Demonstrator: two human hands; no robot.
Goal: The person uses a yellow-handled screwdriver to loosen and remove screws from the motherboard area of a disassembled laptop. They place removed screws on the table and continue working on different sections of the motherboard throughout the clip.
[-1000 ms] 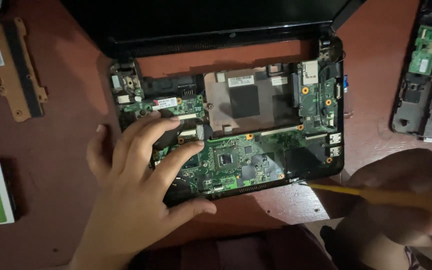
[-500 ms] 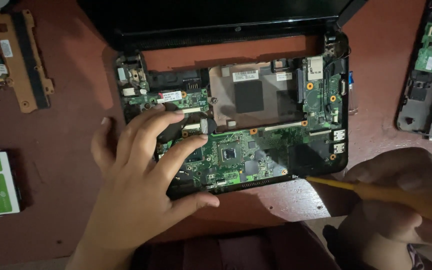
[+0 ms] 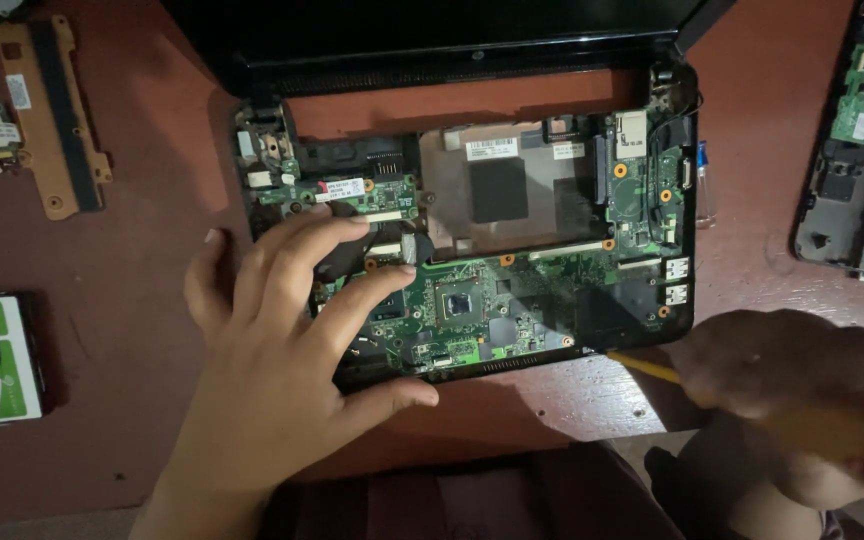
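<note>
Head view: two hands work at an opened laptop base (image 3: pixel 352 160) on a reddish table (image 3: pixel 132 240).
Left hand (image 3: pixel 282 350) lies spread open, fingers flat on the green circuit board (image 3: pixel 512 300), gripping nothing. Right hand (image 3: pixel 792 385) is closed around a yellow tool (image 3: pixel 644 367), its tip at the base's lower right edge.
</note>
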